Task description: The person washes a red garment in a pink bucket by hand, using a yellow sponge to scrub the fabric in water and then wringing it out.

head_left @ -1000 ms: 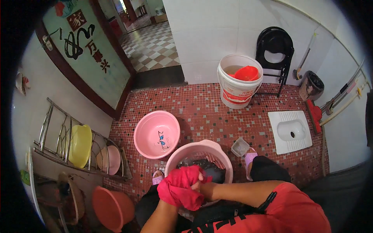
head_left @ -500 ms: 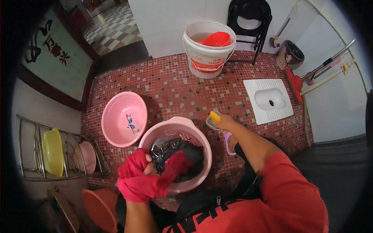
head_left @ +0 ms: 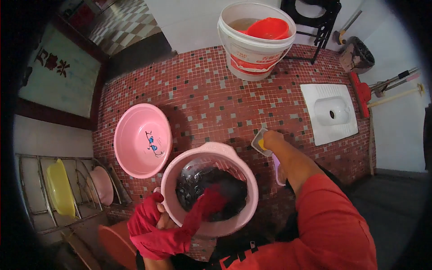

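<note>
My left hand [head_left: 164, 219], fingers closed, grips a wet red garment [head_left: 150, 227] at the near left rim of a pink basin [head_left: 253, 189]. One end of the garment hangs over the rim onto dark wet cloth [head_left: 193, 182] in the basin. On the tiles to the right, my right hand [head_left: 273, 140] is down at a small grey soap dish [head_left: 259, 135]. Its fingers are on a yellow bar of soap [head_left: 262, 144] in the dish; the fingertips are partly hidden by the hand.
A second pink basin [head_left: 135, 139] stands at the left. Beyond are a white bucket [head_left: 252, 58] with a red scoop [head_left: 270, 29] and a black chair [head_left: 330, 22]. A squat toilet [head_left: 330, 112] lies right. The metal rack [head_left: 38, 180] at far left holds basins.
My right hand has lowered the yellow soap into the dish. My left hand has drawn the red garment toward me and left, off the basin's middle. The view has shifted slightly.
</note>
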The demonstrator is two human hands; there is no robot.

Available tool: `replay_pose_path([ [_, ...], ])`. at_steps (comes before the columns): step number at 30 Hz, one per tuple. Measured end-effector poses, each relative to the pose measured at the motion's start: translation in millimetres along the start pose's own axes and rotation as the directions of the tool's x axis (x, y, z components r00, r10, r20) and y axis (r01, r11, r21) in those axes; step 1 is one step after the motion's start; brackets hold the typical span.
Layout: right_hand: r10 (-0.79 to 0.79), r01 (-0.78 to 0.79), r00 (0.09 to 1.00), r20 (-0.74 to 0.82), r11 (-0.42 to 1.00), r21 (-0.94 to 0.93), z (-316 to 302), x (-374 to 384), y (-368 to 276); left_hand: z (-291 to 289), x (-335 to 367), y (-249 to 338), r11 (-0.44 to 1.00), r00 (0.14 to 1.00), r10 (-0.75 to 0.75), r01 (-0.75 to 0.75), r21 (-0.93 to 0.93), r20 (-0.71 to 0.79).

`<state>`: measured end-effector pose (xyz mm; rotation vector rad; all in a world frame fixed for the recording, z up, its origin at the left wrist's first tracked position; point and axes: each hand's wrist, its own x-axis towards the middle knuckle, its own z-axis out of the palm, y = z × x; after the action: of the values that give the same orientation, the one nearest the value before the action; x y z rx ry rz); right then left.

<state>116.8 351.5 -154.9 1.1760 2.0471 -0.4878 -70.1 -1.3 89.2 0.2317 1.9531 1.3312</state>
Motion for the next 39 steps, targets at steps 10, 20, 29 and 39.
replay_pose_path([
  [10, 0.063, -0.062, 0.996, 0.059, 0.998, -0.027, 13, 28, -10, -9, 3, -13, 0.955, 0.990, -0.068, 0.030, -0.294, -0.122],
  [20, -0.093, 0.118, 0.935, -0.342, 0.992, 0.053, -17, -70, -11, 3, -22, 12, 0.603, 0.902, 0.421, -0.355, 0.714, 0.093],
  [29, -0.371, 0.452, 0.891, 0.261, 0.779, -0.435, 92, -146, 41, -11, -52, 3, 0.820, 0.893, 0.450, -0.420, 0.388, 0.016],
  [39, -0.313, 0.350, 0.937, 0.158, 0.821, -0.451, 81, -171, 26, -25, -49, -21, 0.587, 0.842, 0.529, -0.273, 0.762, -0.106],
])
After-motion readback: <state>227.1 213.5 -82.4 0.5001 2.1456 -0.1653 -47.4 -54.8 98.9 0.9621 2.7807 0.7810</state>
